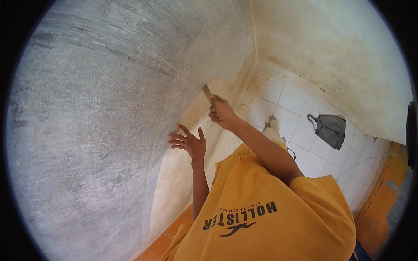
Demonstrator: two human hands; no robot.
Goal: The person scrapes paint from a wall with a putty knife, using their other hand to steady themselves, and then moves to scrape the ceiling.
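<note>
My right hand (221, 113) is closed round the handle of a scraper (207, 90), whose flat blade points up toward the wall. The blade is close to the edge between the rough grey wall surface (109, 100) and a smoother cream patch (198, 106); whether it touches cannot be told. Lower and to the left, my left hand (190, 142) has its fingers spread, with nothing in it, near or against the wall beside the cream area (174, 174).
A dark grey bag (331, 130) lies on the white tiled floor (300, 126), with a thin cable near it. Crumbs of debris lie along the wall's foot. A cream wall (339, 56) stands at the right, and an orange band (383, 191) runs at the lower right.
</note>
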